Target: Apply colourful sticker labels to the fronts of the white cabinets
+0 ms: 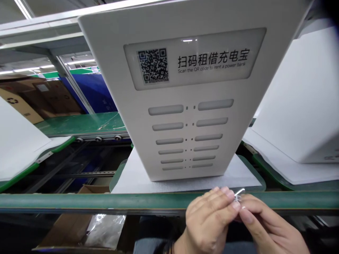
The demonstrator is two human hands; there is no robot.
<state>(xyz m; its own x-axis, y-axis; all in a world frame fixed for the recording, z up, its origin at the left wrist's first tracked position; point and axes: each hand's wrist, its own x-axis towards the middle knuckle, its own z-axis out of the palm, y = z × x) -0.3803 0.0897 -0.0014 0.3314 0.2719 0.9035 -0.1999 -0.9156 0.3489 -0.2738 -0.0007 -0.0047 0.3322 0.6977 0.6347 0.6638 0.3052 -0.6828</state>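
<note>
My left hand (209, 220) and my right hand (267, 225) meet at the bottom edge, just in front of the green rail (79, 201). Both pinch a small white clip-like piece (239, 194) between the fingertips; what it is I cannot make out. Directly behind them stands a tall white power bank rental cabinet (185, 88) with a QR code panel and two columns of slots. It rests on a white foam sheet (132, 180) on a green pallet.
Another white cabinet (304, 106) stands on foam at the right. A white sheet on a green pallet (18, 148) lies at the left. A green conveyor (79, 123) and cardboard boxes (31, 95) are behind. An open box with plastic bags (87, 229) sits below the rail.
</note>
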